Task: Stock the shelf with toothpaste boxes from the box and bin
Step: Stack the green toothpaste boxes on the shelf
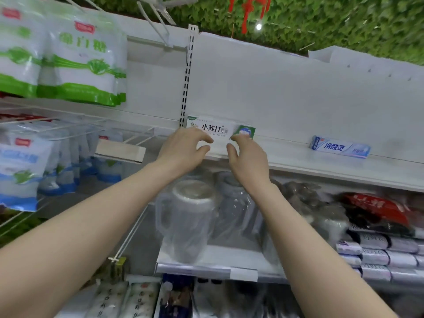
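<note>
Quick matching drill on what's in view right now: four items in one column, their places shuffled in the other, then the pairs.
1. white toothpaste box
2. blue toothpaste box
3. green-striped bags
4. clear pitcher

A. shelf below the hands
B. top left
C. shelf, far right, alone
D. shelf, at the fingertips of both hands

Pairs: 1-D, 2-C, 3-B, 4-A

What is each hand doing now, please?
Left hand: open, fingers at the white toothpaste box.
Right hand: open, fingertips at the same box.
</note>
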`<state>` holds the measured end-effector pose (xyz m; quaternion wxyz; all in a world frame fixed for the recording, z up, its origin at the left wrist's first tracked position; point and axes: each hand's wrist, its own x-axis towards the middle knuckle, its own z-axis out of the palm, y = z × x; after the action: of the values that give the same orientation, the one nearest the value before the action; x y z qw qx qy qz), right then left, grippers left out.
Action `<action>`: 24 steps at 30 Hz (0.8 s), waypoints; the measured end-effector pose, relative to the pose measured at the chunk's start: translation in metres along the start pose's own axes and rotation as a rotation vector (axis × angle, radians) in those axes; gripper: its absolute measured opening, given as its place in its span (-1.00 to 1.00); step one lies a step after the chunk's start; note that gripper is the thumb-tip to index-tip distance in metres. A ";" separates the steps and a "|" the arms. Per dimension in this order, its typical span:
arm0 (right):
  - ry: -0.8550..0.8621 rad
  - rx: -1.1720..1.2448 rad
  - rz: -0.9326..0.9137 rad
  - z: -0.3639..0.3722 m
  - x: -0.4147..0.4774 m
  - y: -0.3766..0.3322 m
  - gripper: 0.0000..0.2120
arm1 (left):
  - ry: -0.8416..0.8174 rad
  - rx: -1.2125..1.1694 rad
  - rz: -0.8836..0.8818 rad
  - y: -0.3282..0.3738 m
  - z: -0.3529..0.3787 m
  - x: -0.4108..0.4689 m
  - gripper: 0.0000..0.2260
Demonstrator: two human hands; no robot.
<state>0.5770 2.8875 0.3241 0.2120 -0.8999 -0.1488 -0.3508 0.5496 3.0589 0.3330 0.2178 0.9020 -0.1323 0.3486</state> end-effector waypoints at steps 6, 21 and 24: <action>0.076 0.045 -0.061 0.013 -0.087 -0.018 -0.66 | -0.001 -0.104 0.065 -0.007 0.000 -0.081 -0.79; -0.434 0.127 0.121 0.158 -0.361 0.009 -0.57 | -0.474 -0.117 -0.282 -0.090 0.127 -0.333 -0.79; -0.564 0.170 0.155 0.190 -0.414 0.020 -0.55 | -0.561 -0.121 -0.374 -0.103 0.157 -0.380 -0.77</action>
<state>0.3995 2.9135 -0.0955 0.2631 -0.9495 -0.1617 -0.0562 0.4053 3.1055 -0.0632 0.2862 0.9568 -0.0400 0.0323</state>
